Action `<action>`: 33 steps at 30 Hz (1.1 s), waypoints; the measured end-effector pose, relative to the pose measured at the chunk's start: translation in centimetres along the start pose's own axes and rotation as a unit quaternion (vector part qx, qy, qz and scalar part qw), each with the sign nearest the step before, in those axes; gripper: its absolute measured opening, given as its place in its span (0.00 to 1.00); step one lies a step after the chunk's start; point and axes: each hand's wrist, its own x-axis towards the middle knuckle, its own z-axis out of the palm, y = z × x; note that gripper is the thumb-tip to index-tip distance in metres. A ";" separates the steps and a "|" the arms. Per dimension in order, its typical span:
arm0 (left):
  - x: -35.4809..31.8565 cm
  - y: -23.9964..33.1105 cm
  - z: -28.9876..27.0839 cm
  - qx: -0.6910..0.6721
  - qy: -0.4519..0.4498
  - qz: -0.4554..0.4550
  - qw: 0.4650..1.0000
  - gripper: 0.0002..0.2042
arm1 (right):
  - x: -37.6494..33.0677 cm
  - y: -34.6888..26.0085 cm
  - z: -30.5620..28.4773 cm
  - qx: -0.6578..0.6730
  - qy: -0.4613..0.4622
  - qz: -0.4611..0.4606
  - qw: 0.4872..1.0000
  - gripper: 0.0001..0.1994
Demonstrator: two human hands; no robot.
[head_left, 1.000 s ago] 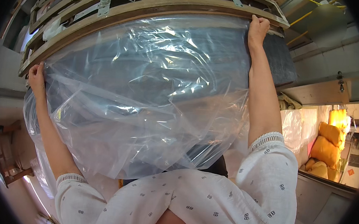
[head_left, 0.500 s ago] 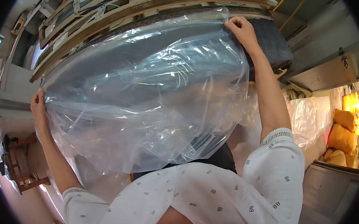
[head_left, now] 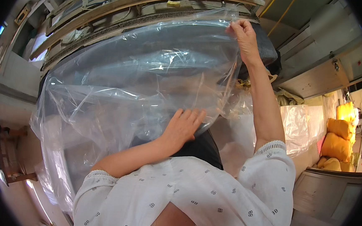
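Right grip [head_left: 247, 42] pinched the clear, wrinkled plastic sheet [head_left: 129, 78] near its far right corner, apparently so that edge stayed stretched out; my left hand [head_left: 183, 128] clasped nothing, lying palm-down at its near side, seemingly to steady the slack. The sheet covered much of a broad, dark, slab-like surface [head_left: 266, 45].

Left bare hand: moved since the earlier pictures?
Yes. The left bare hand moved right, away from the brown wooden stand at left, toward the near side of the clear plastic sheet.
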 end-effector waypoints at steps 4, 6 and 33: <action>-1.8 -3.2 1.9 -0.145 -0.124 -0.058 0.980 0.11 | -0.9 -0.6 1.2 0.007 -0.015 -0.050 0.999 0.07; -2.6 -3.6 -2.9 -0.415 -0.041 -0.087 0.904 0.04 | -0.8 -1.2 1.3 -0.050 0.003 -0.093 0.994 0.07; 3.8 -6.6 -24.4 -0.380 0.138 0.005 0.914 0.12 | -14.3 -12.8 6.7 -0.210 -0.208 -0.086 0.952 0.04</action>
